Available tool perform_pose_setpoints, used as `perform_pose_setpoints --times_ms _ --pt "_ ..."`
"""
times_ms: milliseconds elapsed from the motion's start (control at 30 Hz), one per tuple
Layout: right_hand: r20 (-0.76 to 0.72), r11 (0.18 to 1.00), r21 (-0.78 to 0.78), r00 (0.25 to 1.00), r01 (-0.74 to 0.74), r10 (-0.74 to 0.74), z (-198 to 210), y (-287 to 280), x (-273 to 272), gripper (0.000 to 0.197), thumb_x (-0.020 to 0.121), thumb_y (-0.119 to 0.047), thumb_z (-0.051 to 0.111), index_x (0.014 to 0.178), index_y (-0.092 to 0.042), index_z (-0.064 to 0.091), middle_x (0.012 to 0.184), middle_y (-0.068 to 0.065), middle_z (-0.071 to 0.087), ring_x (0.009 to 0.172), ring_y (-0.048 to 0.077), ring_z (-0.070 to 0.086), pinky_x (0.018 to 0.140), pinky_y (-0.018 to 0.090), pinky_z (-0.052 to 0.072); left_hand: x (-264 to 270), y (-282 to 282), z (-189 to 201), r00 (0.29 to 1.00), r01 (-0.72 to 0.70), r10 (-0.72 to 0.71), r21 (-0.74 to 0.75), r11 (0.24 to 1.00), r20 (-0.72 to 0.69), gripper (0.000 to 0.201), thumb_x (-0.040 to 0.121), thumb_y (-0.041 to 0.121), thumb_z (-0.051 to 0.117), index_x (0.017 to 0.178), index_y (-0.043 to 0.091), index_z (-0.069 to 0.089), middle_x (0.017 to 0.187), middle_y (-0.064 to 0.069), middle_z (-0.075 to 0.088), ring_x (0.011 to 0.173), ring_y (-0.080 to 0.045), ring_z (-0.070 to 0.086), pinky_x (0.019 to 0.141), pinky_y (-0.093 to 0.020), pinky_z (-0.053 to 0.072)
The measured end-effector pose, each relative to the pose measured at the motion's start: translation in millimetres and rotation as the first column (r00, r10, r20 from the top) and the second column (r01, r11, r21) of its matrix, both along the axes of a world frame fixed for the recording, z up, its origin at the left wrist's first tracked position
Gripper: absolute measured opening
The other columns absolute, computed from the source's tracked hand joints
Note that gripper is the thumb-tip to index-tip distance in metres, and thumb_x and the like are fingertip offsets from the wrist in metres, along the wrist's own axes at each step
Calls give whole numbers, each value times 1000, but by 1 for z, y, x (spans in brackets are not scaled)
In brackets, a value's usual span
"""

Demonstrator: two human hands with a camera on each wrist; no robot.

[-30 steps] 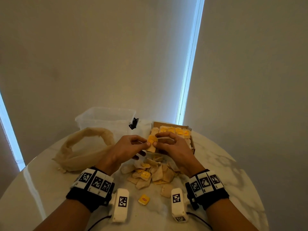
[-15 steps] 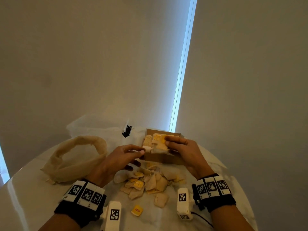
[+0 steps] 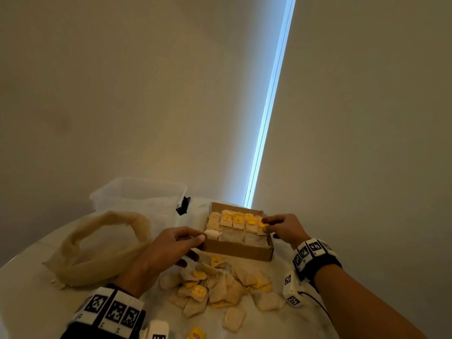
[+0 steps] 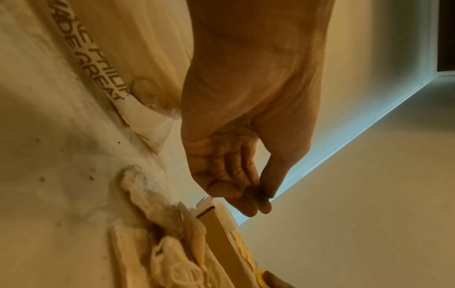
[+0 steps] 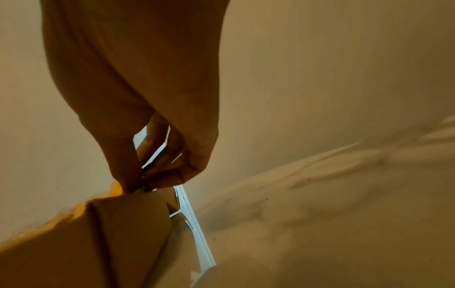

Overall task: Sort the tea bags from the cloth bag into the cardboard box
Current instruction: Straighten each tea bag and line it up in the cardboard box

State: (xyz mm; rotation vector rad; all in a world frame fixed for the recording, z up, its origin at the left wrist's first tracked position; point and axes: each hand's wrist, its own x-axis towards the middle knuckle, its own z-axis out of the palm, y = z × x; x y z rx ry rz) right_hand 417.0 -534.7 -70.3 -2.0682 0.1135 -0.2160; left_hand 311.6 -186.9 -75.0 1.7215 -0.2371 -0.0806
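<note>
The open cardboard box [image 3: 238, 250] stands mid-table, with tea bags with yellow tags lined up inside. My right hand [image 3: 281, 227] is at the box's right end and pinches a yellow-tagged tea bag [image 3: 262, 223] at the end of the back row; the right wrist view shows the same pinch [image 5: 138, 185] at the box [image 5: 110, 233] rim. My left hand [image 3: 176, 243] hovers at the box's near left corner beside a pale tea bag [image 3: 211, 233]. Its thumb and fingertips [image 4: 264, 194] press together with nothing visible between them. The limp cloth bag [image 3: 97, 253] lies to the left.
A pile of loose tea bags [image 3: 215, 287] lies on the marble table [image 3: 24, 302] in front of the box. One loose yellow tag [image 3: 195, 333] sits at the near edge. A clear plastic tub [image 3: 139, 194] with a black clip [image 3: 183, 205] stands behind the cloth bag.
Both hands held one tea bag in front of the box. The right hand has since carried it to the box's right end. The left hand let go and now sits at the near left corner.
</note>
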Motion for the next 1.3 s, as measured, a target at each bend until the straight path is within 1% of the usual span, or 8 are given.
perform_pose_setpoints --times_ms 500,667,800,933,1033,1100,1200,1300 --pt "178 987 122 976 102 -123 3 -1 -21 25 87 -11 86 108 -20 78 108 5 76 100 23 73 70 31 57 0 -1 3 1000 -13 13 15 1000 -14 17 101 27 69 114 19 77 98 1 81 80 -15 77 69 -29 59" --pt "156 983 -90 973 -159 172 33 34 -68 23 89 -20 85 111 -23 78 105 1 78 90 18 77 70 32 64 -5 -2 7 1000 8 -9 72 997 10 16 101 27 69 114 21 76 98 4 81 83 -14 78 69 -28 60" --pt "-286 711 -399 816 -578 503 51 78 -111 38 92 -35 83 128 -28 73 129 -7 68 111 12 68 83 25 61 -7 -1 9 1000 -3 1 76 997 29 19 101 29 69 118 22 75 99 4 81 86 -14 78 68 -26 59" --pt "-411 502 -565 751 -655 517 41 108 -133 42 86 -40 86 124 -45 71 142 -15 57 128 14 54 101 39 49 -10 0 8 1000 -13 11 63 998 26 21 101 32 69 119 22 75 101 4 81 87 -14 78 69 -27 59" --pt "-340 532 -590 785 -607 518 32 114 -130 30 90 -22 83 116 -36 78 123 -15 67 110 10 63 85 27 50 -12 0 7 1000 -9 8 52 999 19 21 101 33 69 119 23 75 101 5 81 88 -13 77 70 -28 58" --pt "-195 644 -552 833 -529 517 29 111 -124 22 92 -19 80 111 -30 81 111 -17 71 100 5 67 84 23 54 -14 0 8 1000 -3 2 50 999 20 21 102 33 68 119 23 75 101 4 81 88 -14 77 70 -27 58" --pt "111 890 -204 893 -409 436 26 106 -116 18 90 -16 83 107 -24 83 101 -8 78 90 11 74 78 28 63 -15 -1 8 1000 -6 5 49 999 18 20 101 35 69 116 24 76 101 5 81 94 -16 77 74 -29 61" --pt "181 903 219 925 -369 334 20 109 -115 20 93 -19 82 113 -20 81 105 0 81 96 21 79 87 39 66 -15 -4 8 1000 25 -25 11 1000 -16 32 96 46 72 121 27 72 108 4 80 100 -15 77 80 -32 64"
